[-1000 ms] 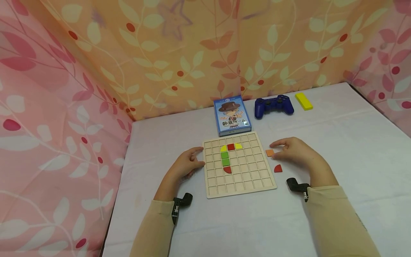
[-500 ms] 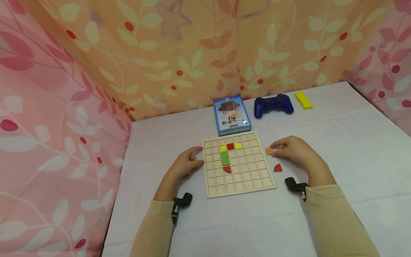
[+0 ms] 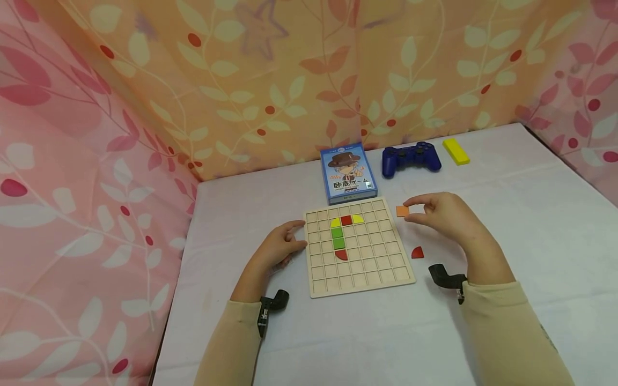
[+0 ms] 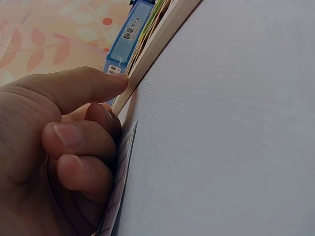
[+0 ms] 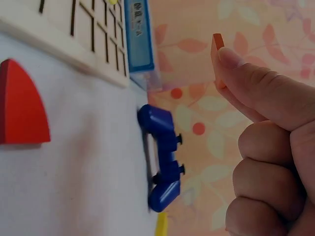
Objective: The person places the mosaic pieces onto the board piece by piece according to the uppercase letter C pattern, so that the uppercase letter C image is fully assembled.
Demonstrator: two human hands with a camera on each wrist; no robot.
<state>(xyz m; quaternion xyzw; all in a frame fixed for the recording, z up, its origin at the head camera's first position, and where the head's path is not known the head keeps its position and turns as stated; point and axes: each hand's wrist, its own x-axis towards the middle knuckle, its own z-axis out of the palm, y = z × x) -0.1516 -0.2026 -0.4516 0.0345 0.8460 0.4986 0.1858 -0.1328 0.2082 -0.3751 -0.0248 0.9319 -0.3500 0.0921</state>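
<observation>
My right hand (image 3: 446, 214) pinches an orange square tile (image 3: 402, 211) between thumb and forefinger, raised above the table beside the board's right edge; its other fingers are curled in the right wrist view. A pale wooden grid board (image 3: 367, 262) lies flat in the middle. My left hand (image 3: 279, 245) touches the board's left edge, thumb and forefinger spread apart. Under its curled fingers lies a thin patterned card (image 4: 118, 189), mostly hidden. Set in the board are two green squares (image 3: 339, 243), a red square (image 3: 346, 220), two yellow rounded tiles (image 3: 358, 219) and a red rounded tile (image 3: 341, 254).
A loose red quarter-round tile (image 3: 417, 252) lies right of the board. Behind the board stands a blue game box (image 3: 348, 174), with a dark blue game controller (image 3: 411, 159) and a yellow block (image 3: 456, 151) to its right. Patterned curtains (image 3: 270, 80) border the white table (image 3: 338, 338).
My right hand has taken hold of the orange tile and lifted it off the table, moving it slightly away from me. The left hand and the board have stayed in place.
</observation>
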